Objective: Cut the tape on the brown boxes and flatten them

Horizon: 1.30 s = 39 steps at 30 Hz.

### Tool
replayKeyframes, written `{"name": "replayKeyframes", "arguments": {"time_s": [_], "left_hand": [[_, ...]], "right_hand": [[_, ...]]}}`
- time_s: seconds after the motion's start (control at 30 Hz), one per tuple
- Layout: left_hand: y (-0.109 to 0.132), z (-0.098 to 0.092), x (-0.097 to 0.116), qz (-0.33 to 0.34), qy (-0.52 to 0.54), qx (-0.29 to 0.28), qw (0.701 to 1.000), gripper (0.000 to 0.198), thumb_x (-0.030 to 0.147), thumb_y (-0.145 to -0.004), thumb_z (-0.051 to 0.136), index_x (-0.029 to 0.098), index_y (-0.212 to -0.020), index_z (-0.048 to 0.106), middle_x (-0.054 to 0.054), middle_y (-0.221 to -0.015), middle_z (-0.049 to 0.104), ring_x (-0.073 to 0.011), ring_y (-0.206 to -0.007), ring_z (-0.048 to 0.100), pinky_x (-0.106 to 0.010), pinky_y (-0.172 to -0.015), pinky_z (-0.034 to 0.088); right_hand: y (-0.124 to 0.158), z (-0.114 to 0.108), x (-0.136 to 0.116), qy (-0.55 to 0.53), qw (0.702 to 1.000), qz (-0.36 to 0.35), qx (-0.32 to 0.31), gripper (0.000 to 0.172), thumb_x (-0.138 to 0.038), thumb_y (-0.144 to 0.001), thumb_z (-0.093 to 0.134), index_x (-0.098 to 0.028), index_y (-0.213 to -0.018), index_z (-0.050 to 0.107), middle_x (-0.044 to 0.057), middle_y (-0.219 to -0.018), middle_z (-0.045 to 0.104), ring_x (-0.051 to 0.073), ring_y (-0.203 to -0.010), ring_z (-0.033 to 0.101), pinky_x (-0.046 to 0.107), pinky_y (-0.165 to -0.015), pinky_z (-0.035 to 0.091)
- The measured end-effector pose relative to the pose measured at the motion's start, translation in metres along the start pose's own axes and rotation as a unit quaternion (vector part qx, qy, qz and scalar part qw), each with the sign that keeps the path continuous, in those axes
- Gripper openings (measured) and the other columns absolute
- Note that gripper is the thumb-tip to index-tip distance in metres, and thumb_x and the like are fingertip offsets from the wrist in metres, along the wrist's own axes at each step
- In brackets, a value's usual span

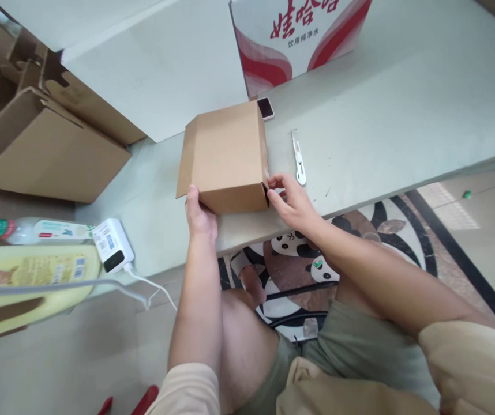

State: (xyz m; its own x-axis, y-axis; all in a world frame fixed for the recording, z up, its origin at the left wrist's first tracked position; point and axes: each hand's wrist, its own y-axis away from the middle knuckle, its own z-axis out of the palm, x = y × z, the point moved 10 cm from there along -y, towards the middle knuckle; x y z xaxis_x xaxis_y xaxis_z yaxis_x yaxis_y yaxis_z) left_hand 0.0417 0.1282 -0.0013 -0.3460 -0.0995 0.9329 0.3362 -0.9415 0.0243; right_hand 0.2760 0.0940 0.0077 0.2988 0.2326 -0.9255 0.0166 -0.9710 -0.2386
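Observation:
A brown cardboard box [228, 150] rests on the pale table in front of me, its lid panel lying over the top and a flap sticking out on the left. My left hand [201, 216] grips the near left corner, thumb on the front edge and the other fingers mostly hidden behind. At the near right corner, my right hand [291, 199] pinches the edge beside a narrow dark gap, with thumb and forefinger. Just beyond that hand lies a white utility knife [298, 158], touched by neither hand.
Behind the box stand a white carton [161, 63] and a red-and-white carton [303, 52], with a phone [266, 108] near them. Open cardboard boxes [52, 150] are at left. A white device [113, 245] with a cable, a bottle [22, 229] and a yellow container [35, 276] sit nearer me.

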Motion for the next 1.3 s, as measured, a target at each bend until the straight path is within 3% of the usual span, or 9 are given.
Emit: {"name": "replayKeyframes", "arguments": {"time_s": [0.33, 0.53, 0.7, 0.83, 0.9, 1.0, 1.1, 1.2, 1.3], "left_hand": [[0.006, -0.005, -0.002, 0.019, -0.045, 0.012, 0.999, 0.060, 0.068, -0.067, 0.075, 0.020, -0.103, 0.070, -0.011, -0.134, 0.068, -0.0283, -0.145, 0.050, -0.035, -0.118, 0.044], [0.005, -0.005, -0.002, 0.019, -0.062, 0.012, 0.998, 0.059, 0.066, -0.067, 0.074, 0.020, -0.102, 0.069, -0.011, -0.130, 0.070, -0.0292, -0.145, 0.050, -0.036, -0.118, 0.044], [0.006, -0.008, -0.003, 0.008, -0.055, 0.025, 0.998, 0.059, 0.066, -0.062, 0.076, 0.020, -0.100, 0.068, -0.011, -0.130, 0.070, -0.0293, -0.145, 0.050, -0.034, -0.113, 0.047], [0.007, -0.008, -0.003, -0.014, -0.048, 0.028, 0.998, 0.061, 0.065, -0.064, 0.075, 0.021, -0.106, 0.068, -0.010, -0.135, 0.068, -0.0300, -0.145, 0.049, -0.035, -0.109, 0.050], [0.007, -0.005, -0.001, -0.015, -0.033, 0.020, 0.999, 0.060, 0.063, -0.069, 0.072, 0.022, -0.113, 0.068, -0.009, -0.138, 0.066, -0.0287, -0.144, 0.050, -0.035, -0.110, 0.050], [0.007, -0.002, 0.002, -0.007, -0.009, 0.005, 1.000, 0.058, 0.061, -0.075, 0.067, 0.023, -0.120, 0.068, -0.007, -0.140, 0.066, -0.0273, -0.142, 0.052, -0.034, -0.111, 0.050], [0.006, -0.004, 0.005, 0.001, -0.001, 0.007, 1.000, 0.056, 0.060, -0.077, 0.064, 0.023, -0.120, 0.068, -0.006, -0.140, 0.066, -0.0270, -0.142, 0.052, -0.034, -0.113, 0.049], [0.002, -0.012, 0.008, 0.017, 0.004, 0.023, 1.000, 0.054, 0.060, -0.077, 0.062, 0.025, -0.118, 0.067, -0.006, -0.140, 0.066, -0.0269, -0.142, 0.053, -0.034, -0.111, 0.050], [-0.001, -0.018, 0.015, 0.047, 0.007, 0.036, 0.998, 0.052, 0.059, -0.079, 0.060, 0.024, -0.117, 0.067, -0.005, -0.138, 0.067, -0.0254, -0.140, 0.054, -0.031, -0.110, 0.051]], "right_hand": [[0.001, 0.002, 0.013, -0.011, 0.999, 0.029, -0.030, 0.022, -0.029, -0.084, 0.052, -0.023, -0.105, 0.052, 0.008, -0.106, 0.066, 0.022, -0.102, 0.066, 0.039, -0.083, 0.050], [-0.002, 0.002, 0.017, 0.024, 0.997, 0.061, -0.034, 0.021, -0.030, -0.081, 0.054, -0.024, -0.101, 0.050, 0.006, -0.101, 0.067, 0.022, -0.094, 0.067, 0.040, -0.080, 0.050], [-0.004, 0.000, 0.014, 0.050, 0.997, 0.052, -0.023, 0.020, -0.026, -0.080, 0.051, -0.023, -0.100, 0.050, 0.005, -0.098, 0.065, 0.020, -0.086, 0.064, 0.037, -0.075, 0.049], [-0.008, -0.001, 0.008, 0.032, 0.998, 0.015, -0.056, 0.024, -0.024, -0.081, 0.050, -0.022, -0.104, 0.056, 0.008, -0.101, 0.068, 0.022, -0.094, 0.066, 0.039, -0.081, 0.053], [-0.012, -0.013, 0.004, 0.088, 0.996, -0.018, -0.026, 0.028, -0.024, -0.085, 0.049, -0.020, -0.109, 0.062, 0.012, -0.107, 0.069, 0.026, -0.102, 0.066, 0.044, -0.088, 0.054], [-0.015, -0.044, 0.011, 0.232, 0.969, -0.015, 0.080, 0.035, -0.027, -0.086, 0.054, -0.019, -0.117, 0.068, 0.018, -0.128, 0.065, 0.036, -0.120, 0.059, 0.059, -0.100, 0.046], [-0.018, -0.058, 0.029, 0.312, 0.945, 0.022, 0.092, 0.032, -0.026, -0.083, 0.061, -0.022, -0.114, 0.071, 0.017, -0.132, 0.065, 0.044, -0.131, 0.049, 0.070, -0.104, 0.038], [-0.022, -0.060, 0.041, 0.339, 0.937, 0.050, 0.062, 0.014, -0.022, -0.084, 0.060, -0.021, -0.093, 0.071, 0.016, -0.108, 0.071, 0.040, -0.112, 0.057, 0.065, -0.095, 0.043], [-0.025, -0.060, 0.047, 0.353, 0.929, 0.103, 0.027, 0.018, -0.017, -0.081, 0.058, -0.020, -0.096, 0.067, 0.015, -0.092, 0.069, 0.032, -0.085, 0.058, 0.052, -0.078, 0.048]]}}
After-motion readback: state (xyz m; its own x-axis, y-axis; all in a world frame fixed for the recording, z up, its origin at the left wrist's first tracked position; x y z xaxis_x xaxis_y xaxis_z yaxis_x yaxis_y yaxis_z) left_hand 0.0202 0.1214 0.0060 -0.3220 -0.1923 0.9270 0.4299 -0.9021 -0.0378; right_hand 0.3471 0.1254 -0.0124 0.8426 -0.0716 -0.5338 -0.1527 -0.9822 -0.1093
